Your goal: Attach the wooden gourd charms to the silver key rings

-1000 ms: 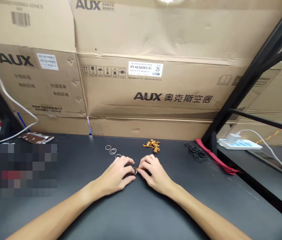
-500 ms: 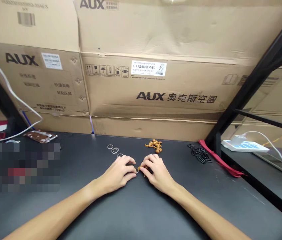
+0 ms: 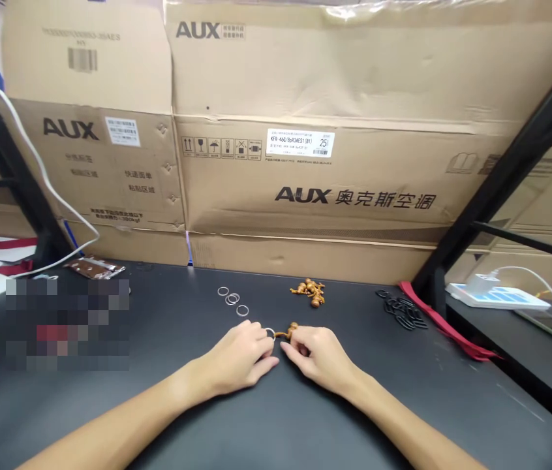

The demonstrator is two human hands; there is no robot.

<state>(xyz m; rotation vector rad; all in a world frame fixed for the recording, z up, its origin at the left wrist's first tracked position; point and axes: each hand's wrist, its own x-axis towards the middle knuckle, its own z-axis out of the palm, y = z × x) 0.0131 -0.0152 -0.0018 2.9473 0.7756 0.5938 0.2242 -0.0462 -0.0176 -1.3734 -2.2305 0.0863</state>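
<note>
My left hand [image 3: 244,356] is closed on the edge of a silver key ring [image 3: 271,333]; the fingertips on it are partly hidden. A thin orange-brown cord [image 3: 281,335] runs from the ring to a small brown gourd-shaped pendant [image 3: 292,327]. My right hand [image 3: 322,352] has its fingers curled at the pendant, covering part of it, while the thumb points toward my left hand. Beyond the left hand lie several loose key rings [image 3: 242,311]. Farther back is a small pile of similar brown pendants [image 3: 309,287].
Black oval links [image 3: 403,311] lie in a heap at the right, beside a red strap [image 3: 447,326]. A white power strip [image 3: 496,297] is past the black frame [image 3: 489,163]. Cardboard [image 3: 354,156] walls off the back. A brown packet [image 3: 94,267] lies at left.
The view has shifted, so the scene appears farther right. My right hand's fingers have curled in, and more of the pendant and its cord now show between the hands.
</note>
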